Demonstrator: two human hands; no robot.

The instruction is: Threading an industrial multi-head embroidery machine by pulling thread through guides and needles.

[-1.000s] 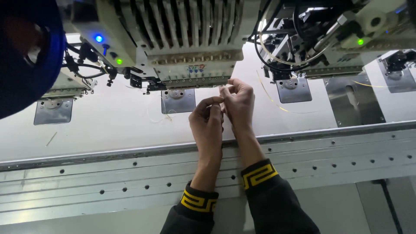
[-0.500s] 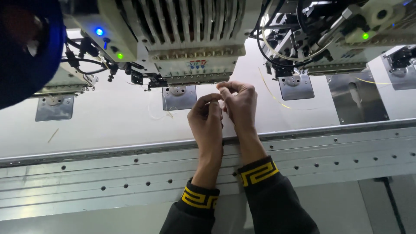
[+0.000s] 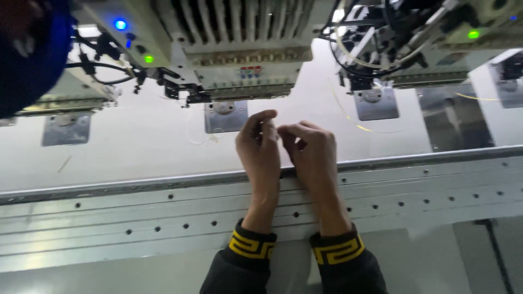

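Both hands have dropped lower in the head view than they were a second ago, and the machine heads have slid toward the top edge, so my view has tipped up a little while the fingers stayed pinched together. Going left to right: a dark blue rounded shape (image 3: 27,54) fills the top left corner, then comes the first metal needle plate (image 3: 66,128) set in the pale table (image 3: 136,147). Next is the middle embroidery head (image 3: 239,49) with its own needle plate (image 3: 225,116) under it. My left hand (image 3: 260,149) sits just right of that plate, thumb and forefinger closed narrow; my right hand (image 3: 311,155) meets it fingertip to fingertip, also pinched tight. I judge they hold a fine thread between them, but it is too thin to see there, so I cannot tell for sure. Further right, a loose yellowish thread (image 3: 348,114) trails down beside the third needle plate (image 3: 376,103), under the right embroidery head (image 3: 414,38). A perforated metal rail (image 3: 163,212) runs across under both wrists. My worry is that a pull too sharp would snap the thread or slip it from the pinch, and the loose strand could snag on a cuff. I count two hands, three needle plates, two heads clearly in view, two green lamps and one blue.
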